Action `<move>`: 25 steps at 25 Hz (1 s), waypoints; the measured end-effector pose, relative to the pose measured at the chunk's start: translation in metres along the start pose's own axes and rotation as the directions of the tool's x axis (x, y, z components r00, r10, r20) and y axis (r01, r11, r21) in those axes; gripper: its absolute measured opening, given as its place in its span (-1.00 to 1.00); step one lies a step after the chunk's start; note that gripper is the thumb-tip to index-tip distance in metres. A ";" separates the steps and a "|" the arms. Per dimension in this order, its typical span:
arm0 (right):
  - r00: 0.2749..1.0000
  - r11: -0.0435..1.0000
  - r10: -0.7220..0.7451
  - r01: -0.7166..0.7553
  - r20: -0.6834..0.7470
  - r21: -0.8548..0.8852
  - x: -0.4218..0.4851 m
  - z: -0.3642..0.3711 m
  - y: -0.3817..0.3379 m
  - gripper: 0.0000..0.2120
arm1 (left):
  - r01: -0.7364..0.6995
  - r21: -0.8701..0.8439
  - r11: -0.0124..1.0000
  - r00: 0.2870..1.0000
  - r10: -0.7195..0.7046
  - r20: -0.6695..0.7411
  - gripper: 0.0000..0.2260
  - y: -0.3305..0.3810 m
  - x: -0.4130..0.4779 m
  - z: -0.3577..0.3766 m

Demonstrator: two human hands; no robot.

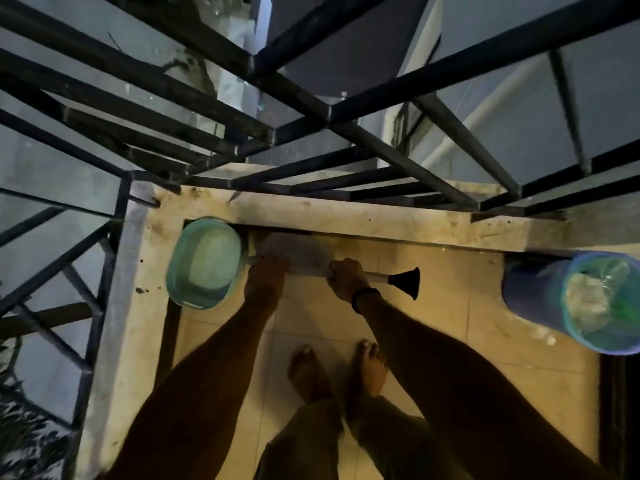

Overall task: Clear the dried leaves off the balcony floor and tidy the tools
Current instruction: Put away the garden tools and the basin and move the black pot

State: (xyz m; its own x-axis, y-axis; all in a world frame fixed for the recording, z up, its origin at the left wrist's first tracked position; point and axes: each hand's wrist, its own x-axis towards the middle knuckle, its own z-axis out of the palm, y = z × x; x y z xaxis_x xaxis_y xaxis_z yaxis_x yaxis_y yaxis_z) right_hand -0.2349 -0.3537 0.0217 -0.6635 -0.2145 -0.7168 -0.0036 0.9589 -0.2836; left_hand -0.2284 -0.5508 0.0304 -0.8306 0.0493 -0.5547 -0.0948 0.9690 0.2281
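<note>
Railing (pixel 346 109): black metal bars, filling the upper view above and beyond a stained concrete ledge (pixel 381 220). Tiled balcony floor (pixel 450 323) lies below it, lit yellow.

Blue bin (pixel 533 299) stands at the right edge of the floor, close under the ledge, lined with a green bag (pixel 602 299).

Green dustpan (pixel 204 265) sits in the left corner, against the ledge. Its metal handle (pixel 379 278) runs right to a black flared end (pixel 405 283).

Your left hand (pixel 265 278) wraps the handle just beside the pan. Your right hand (pixel 346 278) wraps it nearer the black end, and both grips are closed round the shaft. There is a dark band (pixel 365 297) on your right wrist.

Your bare feet (pixel 308 372) stand together on the tiles below the hands.

A few dark specks lie on the ledge, too small to identify.
</note>
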 end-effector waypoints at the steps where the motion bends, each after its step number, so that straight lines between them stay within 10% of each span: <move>1: 0.999 1.000 0.026 -0.026 -0.021 0.016 0.005 -0.001 -0.001 -0.72 | 0.029 -0.009 1.000 0.999 -0.030 -0.018 -0.66 -0.004 0.004 -0.002; 6: 0.991 0.980 0.132 -0.129 -0.011 0.154 0.007 -0.010 -0.001 -0.67 | -0.040 0.116 0.992 0.993 0.052 -0.104 -0.71 -0.031 -0.001 0.000; 9: 0.990 0.974 0.137 -0.141 0.035 0.180 -0.010 -0.028 -0.010 -0.66 | 0.094 -0.161 0.982 0.995 -0.100 -0.027 -0.34 -0.002 -0.021 -0.041; 14: 0.979 0.941 0.144 -0.181 0.143 0.286 -0.088 -0.068 -0.047 -0.55 | 0.204 -0.252 0.946 0.979 -0.198 0.051 -0.49 0.016 -0.093 -0.086; 25: 0.968 0.981 -0.160 0.178 0.194 -0.077 -0.370 -0.177 -0.173 -0.70 | 0.400 -0.404 0.823 0.861 -0.488 -0.142 -0.66 0.089 -0.393 -0.252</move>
State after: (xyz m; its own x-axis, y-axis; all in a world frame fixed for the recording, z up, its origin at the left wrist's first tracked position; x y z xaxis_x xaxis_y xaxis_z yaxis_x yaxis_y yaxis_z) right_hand -0.1211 -0.4078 0.4483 -0.4963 -0.3970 -0.7720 -0.1789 0.9170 -0.3566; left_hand -0.0483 -0.5447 0.4702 -0.7468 -0.4651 -0.4754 -0.6319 0.7190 0.2893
